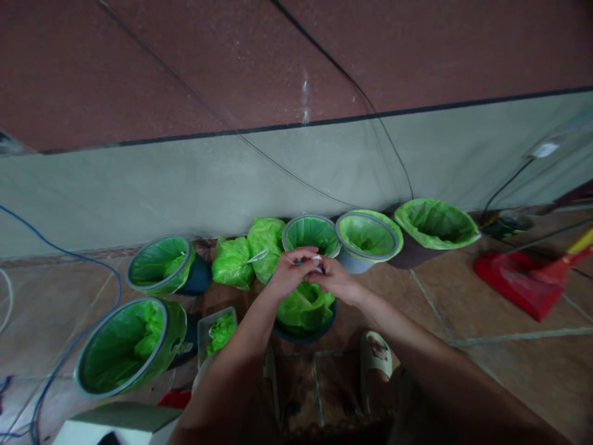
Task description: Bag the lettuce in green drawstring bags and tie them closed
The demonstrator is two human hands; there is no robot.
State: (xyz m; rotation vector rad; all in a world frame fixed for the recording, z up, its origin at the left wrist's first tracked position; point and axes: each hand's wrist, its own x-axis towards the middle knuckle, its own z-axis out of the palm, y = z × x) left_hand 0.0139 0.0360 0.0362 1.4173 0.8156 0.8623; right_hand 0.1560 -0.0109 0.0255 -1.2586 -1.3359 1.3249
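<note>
My left hand (293, 270) and my right hand (337, 281) meet at the middle of the view, fingers pinched together. Between the fingertips shows a small white strip (317, 259), perhaps a tie or drawstring; its exact kind is too small to make out. Directly below the hands stands a dark trash bin (306, 338), with a bright green trash bag (306, 309) gathered loosely in it. Whether the white strip joins this bag is hidden by my hands. Just behind them, two filled green bags (232, 262) lean by the wall, one with a white tie (258, 255).
Behind my hands stand bag-lined bins (369, 235), and at left two more lined bins (160, 262). A clear plastic box (204, 340) with green bags sits by my left forearm. A red dustpan (514, 281) lies right; a blue cable (113, 272) crosses the floor left.
</note>
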